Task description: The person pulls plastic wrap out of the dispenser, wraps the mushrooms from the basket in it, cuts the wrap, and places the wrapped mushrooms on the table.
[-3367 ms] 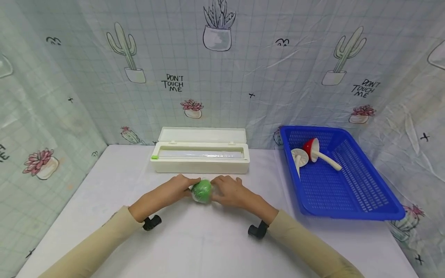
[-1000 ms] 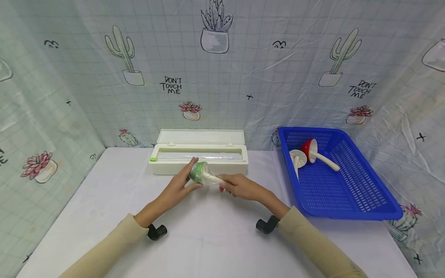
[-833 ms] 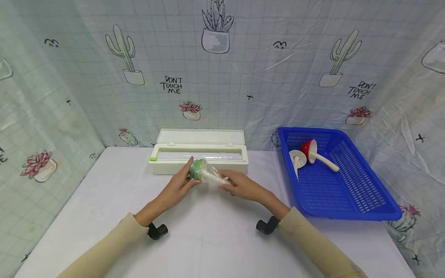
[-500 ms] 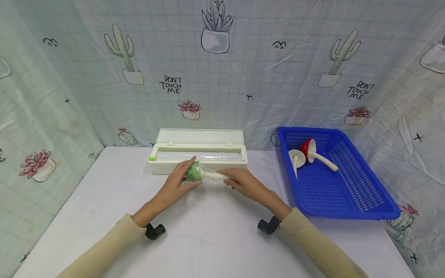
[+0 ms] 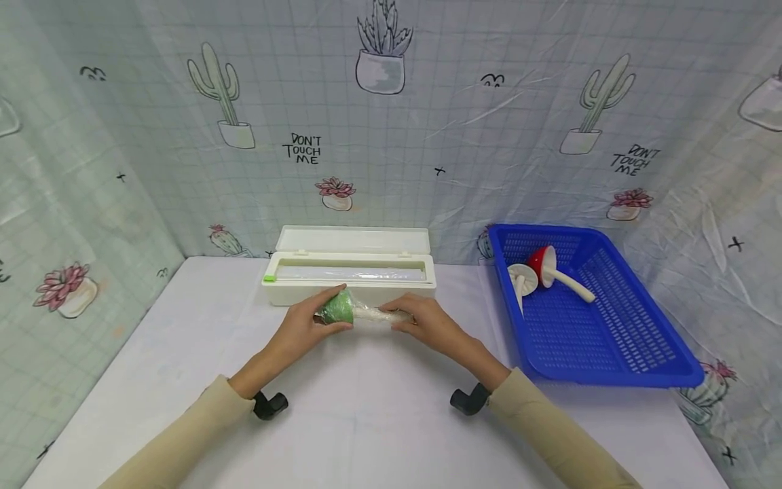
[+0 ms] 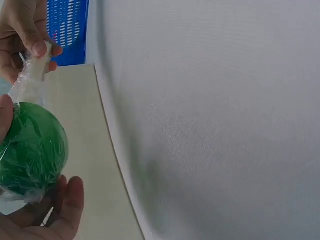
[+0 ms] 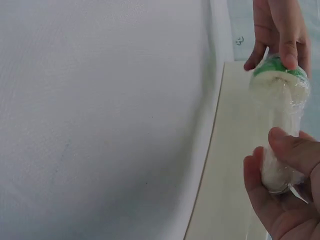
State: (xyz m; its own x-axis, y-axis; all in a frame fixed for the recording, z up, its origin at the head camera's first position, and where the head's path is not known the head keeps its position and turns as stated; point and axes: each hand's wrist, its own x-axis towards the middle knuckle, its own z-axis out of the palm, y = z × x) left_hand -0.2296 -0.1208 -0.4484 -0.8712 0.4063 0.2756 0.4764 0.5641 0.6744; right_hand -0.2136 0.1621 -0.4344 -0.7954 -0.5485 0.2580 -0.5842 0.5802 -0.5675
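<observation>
A toy mushroom with a green cap and a pale stem is wrapped in clear plastic film. It lies sideways between the two hands, in front of the white film box. My left hand grips the cap, thumb on the near side and fingers on the far side. The stem's end is held by my right hand, its thumb and fingers curled round it. In the left wrist view the smooth round cap shows film bunched at its lower edge. The right wrist view shows the film gathered along the stem.
A white cling film box with raised lid and a roll inside stands at the back. At right, a blue basket holds a red-capped toy mushroom and a white one. A patterned cloth hangs behind the white table.
Earlier the green cap faced up between both hands; the mushroom has since turned sideways, stem to the right. Over the last second it levelled out and shifted slightly left; the film lies closer round the stem.
</observation>
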